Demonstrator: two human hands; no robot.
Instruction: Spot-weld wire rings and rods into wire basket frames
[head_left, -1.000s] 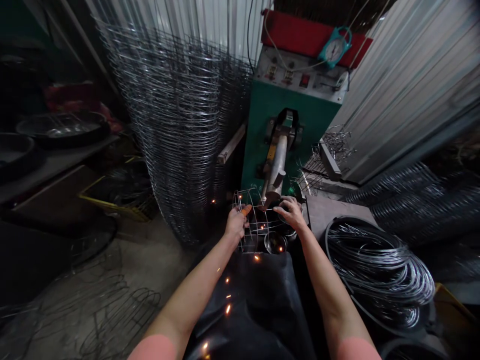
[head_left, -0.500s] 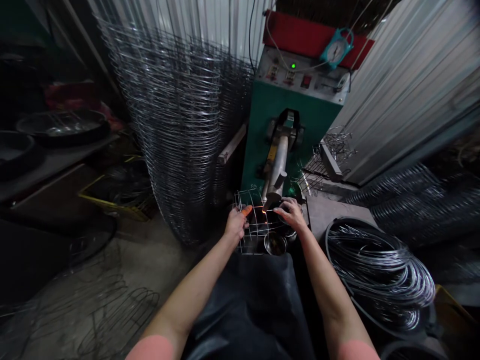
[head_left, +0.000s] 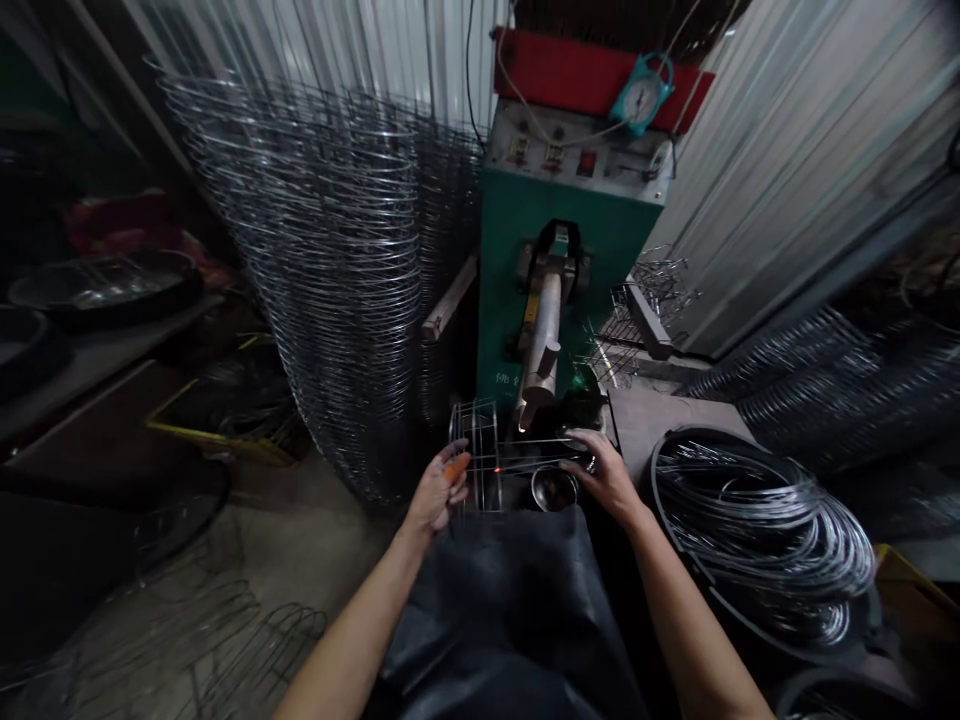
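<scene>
My left hand (head_left: 441, 487), with an orange cover on its thumb, grips a small wire rack (head_left: 477, 430) made of crossed metal rods. Two rods run right from it to my right hand (head_left: 601, 470), whose fingers are closed around their far end. A weld spot (head_left: 496, 469) on the rack glows red. The rack sits just below the electrode arm (head_left: 541, 340) of a green spot welder (head_left: 499, 250), apart from its tip. A small round metal bowl (head_left: 554, 487) stands beneath the rods.
Tall stacks of wire rings (head_left: 337, 250) rise at the left. To the right, a tub holds coiled wire (head_left: 765, 530), beside a flat board (head_left: 675, 410). A yellow crate (head_left: 217, 435) and loose wire frames (head_left: 262, 630) lie on the left floor. A teal dial gauge (head_left: 641, 97) hangs on the welder.
The rack has come down and left, away from the electrode tip, and has been turned. Both hands moved down and farther apart. The welder's green light has gone out.
</scene>
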